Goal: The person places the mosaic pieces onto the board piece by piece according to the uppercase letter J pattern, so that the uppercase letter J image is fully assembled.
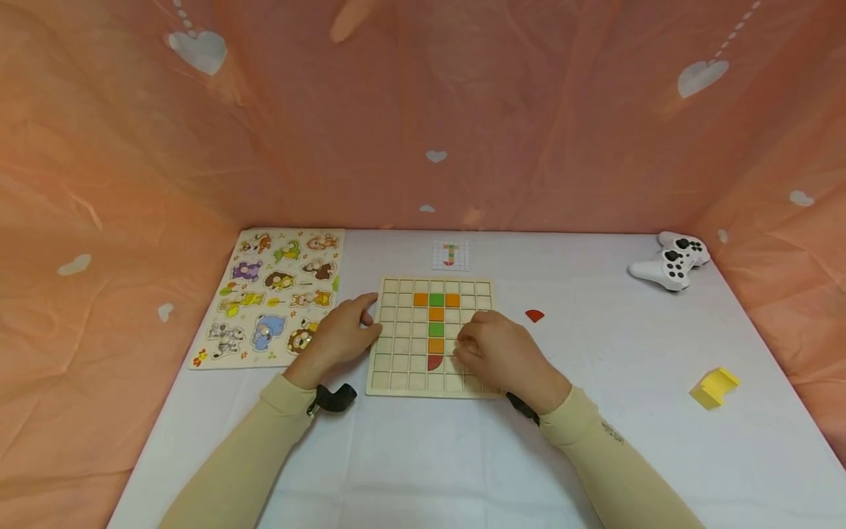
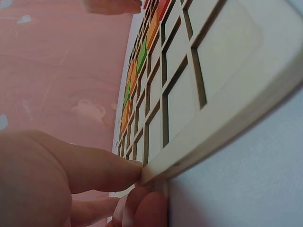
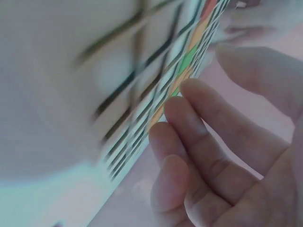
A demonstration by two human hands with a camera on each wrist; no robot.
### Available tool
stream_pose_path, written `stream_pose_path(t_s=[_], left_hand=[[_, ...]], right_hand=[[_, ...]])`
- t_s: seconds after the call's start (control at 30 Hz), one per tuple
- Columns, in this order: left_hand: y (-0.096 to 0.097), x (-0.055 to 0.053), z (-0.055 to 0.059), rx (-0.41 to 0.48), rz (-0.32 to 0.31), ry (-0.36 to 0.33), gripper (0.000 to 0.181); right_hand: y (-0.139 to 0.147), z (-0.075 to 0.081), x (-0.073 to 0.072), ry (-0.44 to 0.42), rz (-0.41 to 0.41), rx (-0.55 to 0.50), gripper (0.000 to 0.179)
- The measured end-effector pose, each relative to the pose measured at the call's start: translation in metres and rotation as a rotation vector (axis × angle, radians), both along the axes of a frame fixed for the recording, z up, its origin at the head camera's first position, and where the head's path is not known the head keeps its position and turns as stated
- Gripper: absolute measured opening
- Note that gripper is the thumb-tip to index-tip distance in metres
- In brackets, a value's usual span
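Observation:
A wooden grid board (image 1: 399,382) lies on the table. Orange and green squares (image 1: 436,330) form a T shape on it, with a red quarter-circle piece (image 1: 434,362) below the stem. At the board's left edge, my left hand (image 1: 340,334) touches the rim with its thumb and a fingertip; the left wrist view shows the thumb (image 2: 109,168) against it and other fingers bent below. Over the board's right half is my right hand (image 1: 505,353). In the right wrist view its thumb and fingers (image 3: 208,146) stand apart, with nothing visible between them.
Another red quarter-circle piece (image 1: 534,316) lies right of the board. A small pattern card (image 1: 451,255) sits behind it. An animal puzzle board (image 1: 264,345) is at the left, a white game controller (image 1: 670,262) at the back right, and a yellow block (image 1: 714,388) at the right.

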State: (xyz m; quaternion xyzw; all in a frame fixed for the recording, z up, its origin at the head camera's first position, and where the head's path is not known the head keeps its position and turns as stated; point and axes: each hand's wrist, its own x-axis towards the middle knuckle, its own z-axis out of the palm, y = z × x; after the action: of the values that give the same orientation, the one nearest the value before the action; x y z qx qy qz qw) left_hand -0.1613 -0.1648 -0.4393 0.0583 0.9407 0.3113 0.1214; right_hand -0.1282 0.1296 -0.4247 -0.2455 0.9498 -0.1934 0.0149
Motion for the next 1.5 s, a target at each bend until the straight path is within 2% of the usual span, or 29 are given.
stream_pose_path(t_s=[0.37, 0.6, 0.83, 1.1, 1.5], left_hand=[[-0.002, 0.001, 0.000, 0.005, 0.008, -0.007, 0.068], [-0.002, 0.001, -0.001, -0.001, 0.008, 0.002, 0.067], [-0.003, 0.001, -0.001, 0.007, 0.016, -0.014, 0.068], [0.000, 0.001, -0.001, 0.007, 0.013, -0.007, 0.067], [0.001, 0.000, -0.002, 0.007, 0.019, -0.007, 0.067]], right_hand=[[0.078, -0.004, -0.005, 0.033, -0.181, 0.030, 0.017], [0.106, -0.004, -0.009, 0.027, -0.239, 0.037, 0.015], [0.112, -0.005, -0.017, 0.009, -0.242, 0.041, 0.021], [0.110, -0.007, -0.028, -0.017, -0.232, 0.034, 0.017], [0.086, -0.008, -0.044, -0.050, -0.193, 0.012, 0.019]])
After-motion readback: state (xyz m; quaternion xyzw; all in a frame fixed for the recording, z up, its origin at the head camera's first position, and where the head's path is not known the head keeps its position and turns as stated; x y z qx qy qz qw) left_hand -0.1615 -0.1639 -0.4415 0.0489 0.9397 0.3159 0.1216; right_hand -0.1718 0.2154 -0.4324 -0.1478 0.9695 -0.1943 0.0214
